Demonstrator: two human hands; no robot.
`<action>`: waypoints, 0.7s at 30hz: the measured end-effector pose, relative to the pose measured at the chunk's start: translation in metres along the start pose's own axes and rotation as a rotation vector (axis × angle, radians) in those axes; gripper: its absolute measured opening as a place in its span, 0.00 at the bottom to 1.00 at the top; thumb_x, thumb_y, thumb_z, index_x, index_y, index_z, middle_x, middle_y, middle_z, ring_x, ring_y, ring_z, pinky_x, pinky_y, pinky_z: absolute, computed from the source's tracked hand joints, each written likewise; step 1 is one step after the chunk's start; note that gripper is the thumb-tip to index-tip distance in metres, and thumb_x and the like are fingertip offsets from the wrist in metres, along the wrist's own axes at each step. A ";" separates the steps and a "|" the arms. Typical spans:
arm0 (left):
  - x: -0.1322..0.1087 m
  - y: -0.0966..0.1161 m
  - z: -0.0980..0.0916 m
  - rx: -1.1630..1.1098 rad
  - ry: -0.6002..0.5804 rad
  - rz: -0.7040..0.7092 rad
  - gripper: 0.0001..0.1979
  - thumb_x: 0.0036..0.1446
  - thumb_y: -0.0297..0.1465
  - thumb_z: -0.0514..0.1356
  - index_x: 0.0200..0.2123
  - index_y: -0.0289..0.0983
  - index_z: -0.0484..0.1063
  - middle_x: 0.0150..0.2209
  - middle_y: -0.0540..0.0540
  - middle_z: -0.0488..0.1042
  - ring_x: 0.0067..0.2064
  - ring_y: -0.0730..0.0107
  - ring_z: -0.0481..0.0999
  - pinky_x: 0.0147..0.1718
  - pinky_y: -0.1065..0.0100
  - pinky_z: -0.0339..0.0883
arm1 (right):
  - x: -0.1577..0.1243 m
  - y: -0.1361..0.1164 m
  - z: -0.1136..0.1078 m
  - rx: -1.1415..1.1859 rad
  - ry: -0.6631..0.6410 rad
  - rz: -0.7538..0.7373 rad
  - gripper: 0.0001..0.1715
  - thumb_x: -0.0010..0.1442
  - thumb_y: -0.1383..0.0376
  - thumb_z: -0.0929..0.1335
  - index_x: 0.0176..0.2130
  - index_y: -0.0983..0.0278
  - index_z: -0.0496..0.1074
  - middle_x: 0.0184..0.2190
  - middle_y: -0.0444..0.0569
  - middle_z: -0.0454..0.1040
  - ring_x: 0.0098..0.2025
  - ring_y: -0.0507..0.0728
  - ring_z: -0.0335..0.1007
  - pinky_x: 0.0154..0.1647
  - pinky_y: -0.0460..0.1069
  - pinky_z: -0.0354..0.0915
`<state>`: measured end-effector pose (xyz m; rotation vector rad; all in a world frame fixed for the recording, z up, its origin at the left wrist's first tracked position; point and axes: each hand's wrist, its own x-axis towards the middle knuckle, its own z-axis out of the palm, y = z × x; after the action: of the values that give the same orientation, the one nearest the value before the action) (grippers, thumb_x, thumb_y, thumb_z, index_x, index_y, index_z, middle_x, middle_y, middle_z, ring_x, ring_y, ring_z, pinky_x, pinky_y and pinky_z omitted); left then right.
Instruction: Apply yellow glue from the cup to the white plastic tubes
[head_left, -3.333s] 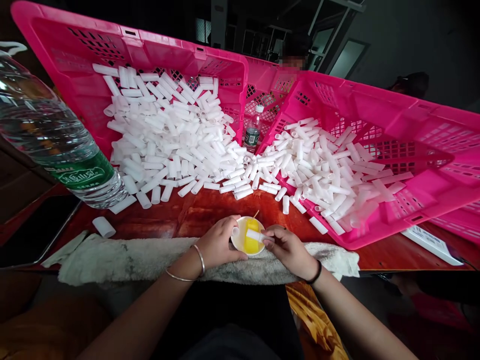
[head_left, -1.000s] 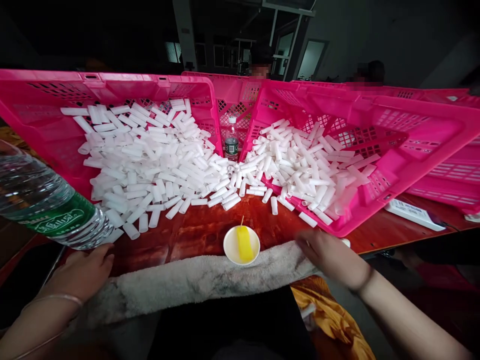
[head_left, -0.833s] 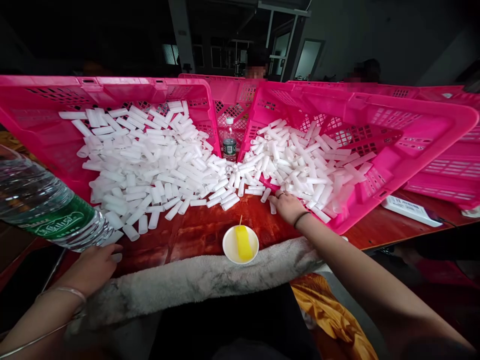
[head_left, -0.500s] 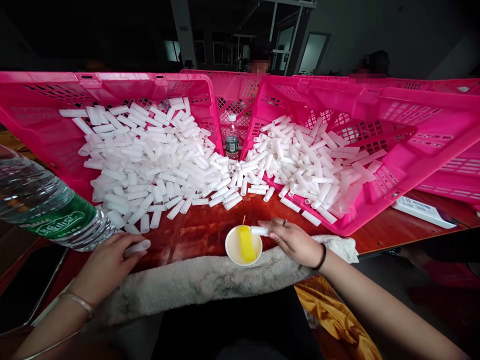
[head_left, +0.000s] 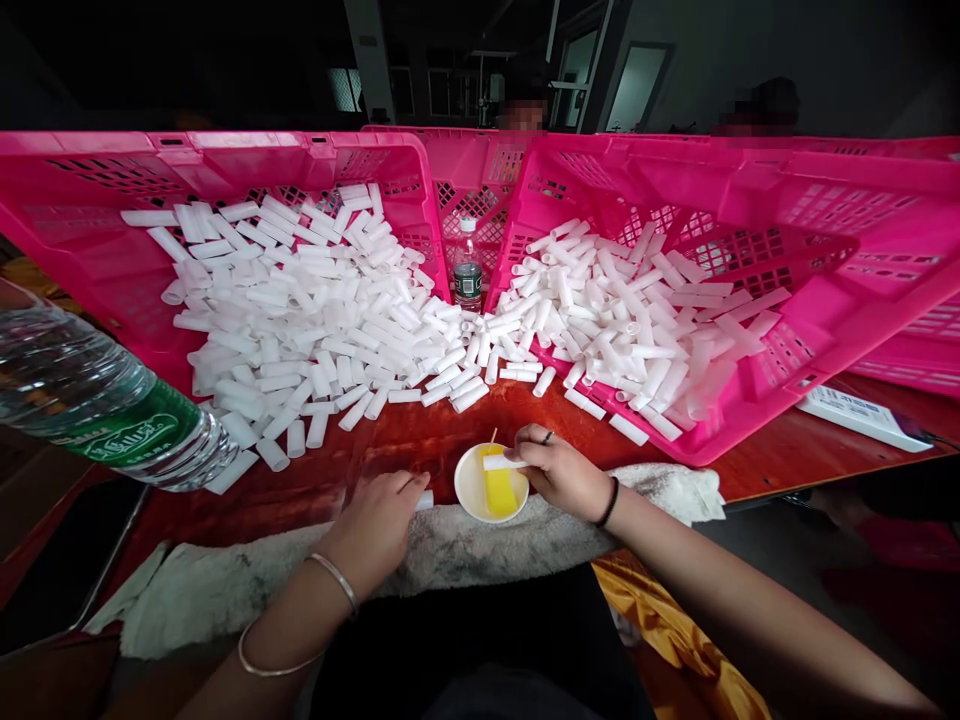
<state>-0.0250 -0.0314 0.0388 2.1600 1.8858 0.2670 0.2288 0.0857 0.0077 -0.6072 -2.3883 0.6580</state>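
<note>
Closed around a short white tube, my left hand is just left of the small white bowl, and only the tube's end shows. Between the fingertips of my right hand is another white tube, lying sideways over the bowl. In the bowl sits a yellow block with a thin stick rising behind it. Whether the right tube touches the block I cannot tell. A rolled, stained towel runs along the table edge beneath both hands.
Two tilted pink crates, one left and one right, spill heaps of white tubes onto the red table. A large water bottle leans at left, a small bottle stands between crates. A white box lies right.
My left hand has moved right from the left tube heap to beside the bowl, carrying its tube. My right hand has shifted slightly left, bringing its tube across the bowl.
</note>
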 end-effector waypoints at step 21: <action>0.026 0.041 0.047 -0.318 0.262 0.109 0.27 0.40 0.41 0.70 0.39 0.38 0.61 0.58 0.31 0.61 0.59 0.45 0.63 0.54 0.45 0.62 | -0.019 -0.013 -0.004 0.062 0.017 0.010 0.11 0.63 0.68 0.63 0.45 0.64 0.71 0.39 0.54 0.71 0.43 0.57 0.70 0.44 0.54 0.69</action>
<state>0.0320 -0.0146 0.0061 2.0889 1.7095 0.8478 0.2419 0.0663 0.0099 -0.5969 -2.3414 0.7253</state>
